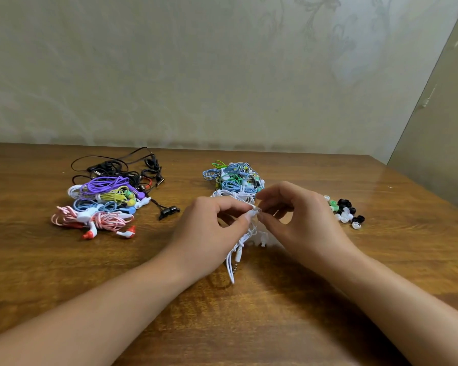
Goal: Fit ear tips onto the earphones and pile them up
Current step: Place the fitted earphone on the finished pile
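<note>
Midway along the wooden table [64, 273], a person's left hand [209, 228] and right hand [299, 220] met over a white earphone set [239, 244], each pinching at its earbud [255, 211] with curled fingertips; whether a tip sat between them could not be told. White cable and jack plugs hung below the hands toward the near edge. Just behind lay a tangle of blue, green and white earphones [236, 178]. Toward the left edge sat a pile of purple, yellow, pink and black earphones [103, 196]. Near the right edge lay loose ear tips [345, 210] in black, white and green.
</note>
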